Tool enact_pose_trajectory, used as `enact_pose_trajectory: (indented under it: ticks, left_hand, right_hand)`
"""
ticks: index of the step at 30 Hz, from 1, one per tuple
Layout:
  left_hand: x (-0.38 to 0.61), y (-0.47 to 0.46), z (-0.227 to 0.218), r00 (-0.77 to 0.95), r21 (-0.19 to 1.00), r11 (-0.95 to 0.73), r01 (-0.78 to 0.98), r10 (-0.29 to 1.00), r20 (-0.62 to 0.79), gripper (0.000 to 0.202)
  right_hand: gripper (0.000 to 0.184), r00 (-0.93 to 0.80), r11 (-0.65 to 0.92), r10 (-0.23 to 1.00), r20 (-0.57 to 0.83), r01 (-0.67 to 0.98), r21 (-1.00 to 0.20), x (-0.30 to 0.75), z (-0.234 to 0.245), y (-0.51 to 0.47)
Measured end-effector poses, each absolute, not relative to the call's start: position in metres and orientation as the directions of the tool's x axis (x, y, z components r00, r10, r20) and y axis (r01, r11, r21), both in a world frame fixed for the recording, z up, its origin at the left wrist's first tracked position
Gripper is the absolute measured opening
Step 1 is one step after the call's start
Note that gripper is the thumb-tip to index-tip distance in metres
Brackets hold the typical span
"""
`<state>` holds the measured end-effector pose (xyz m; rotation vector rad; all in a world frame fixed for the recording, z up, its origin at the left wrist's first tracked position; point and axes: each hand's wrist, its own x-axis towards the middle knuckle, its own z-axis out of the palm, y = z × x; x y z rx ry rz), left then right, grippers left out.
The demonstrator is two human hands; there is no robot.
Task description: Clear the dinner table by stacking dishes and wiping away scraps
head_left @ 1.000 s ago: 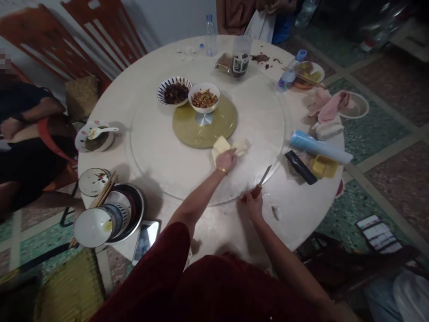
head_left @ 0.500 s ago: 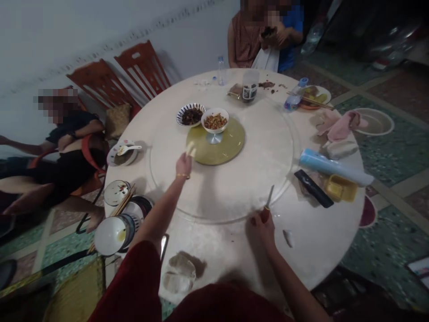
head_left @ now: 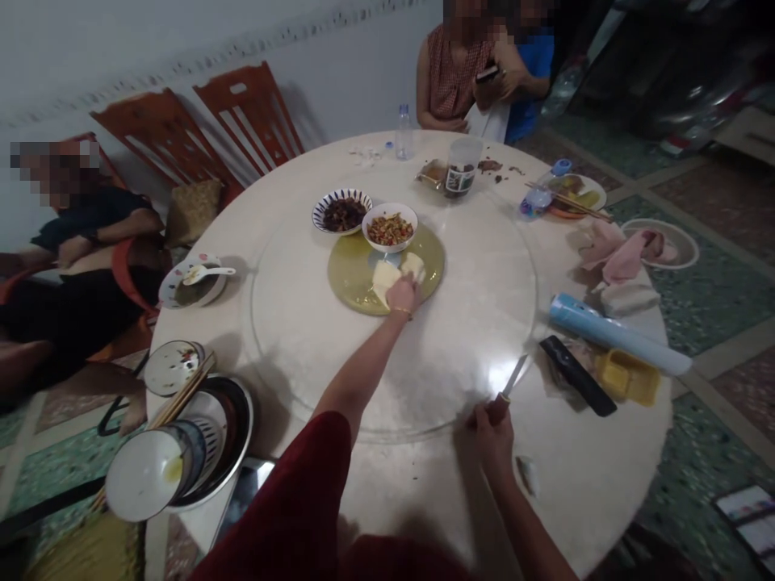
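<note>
My left hand (head_left: pixel 404 294) reaches to the middle of the round table, its fingers closed on a pale yellow, soft-looking piece (head_left: pixel 386 278) with two lobes; whether it is cloth or food I cannot tell. It rests on or just over the gold disc (head_left: pixel 348 286) at the centre of the glass turntable (head_left: pixel 339 375). Just beyond stand a white bowl of chopped food (head_left: pixel 391 229) and a striped bowl of dark food (head_left: pixel 342 213). Near the turntable's front right edge, my right hand (head_left: pixel 493 428) grips a small knife (head_left: pixel 514 375) by its brownish handle, blade pointing up and away.
Stacked bowls (head_left: pixel 145 472), chopsticks and a bowl with a spoon (head_left: pixel 194 282) line the left side. At right lie a blue roll (head_left: pixel 617 331), a black strip-like object (head_left: pixel 578 375), a yellow tray (head_left: pixel 630 378) and pink cloth (head_left: pixel 623 252). People sit left and at the far side.
My left hand has moved right and farther in over the gold disc, carrying the pale yellow piece. My right hand still holds the knife. The camera view has shifted slightly.
</note>
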<state>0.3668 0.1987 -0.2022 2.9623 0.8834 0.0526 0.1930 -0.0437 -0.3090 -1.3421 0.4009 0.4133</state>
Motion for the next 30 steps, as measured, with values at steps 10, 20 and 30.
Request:
enact_pose_trajectory:
  ticks: [10,20,30]
  left_hand:
    - [0.135,0.088,-0.223,0.975,0.201,-0.969,0.142,0.102,-0.199,0.043]
    - [0.123,0.238,-0.088,0.608,0.214,-0.639,0.739,0.769,0.197,0.044]
    - [0.124,0.215,-0.153,0.671,-0.066,-0.67,0.739,0.741,-0.013,0.046]
  right_hand:
    - [0.02,0.871,0.125,0.11,-0.479,-0.491,-0.862,0.183,-0.293,-0.044]
    - [0.035,0.829,0.27,0.184,-0.528,-0.559,-0.784,0.153,-0.295,-0.024]
    - [0.033,0.824,0.179,0.123,-0.553,-0.567,-0.804,0.153,-0.291,-0.021]
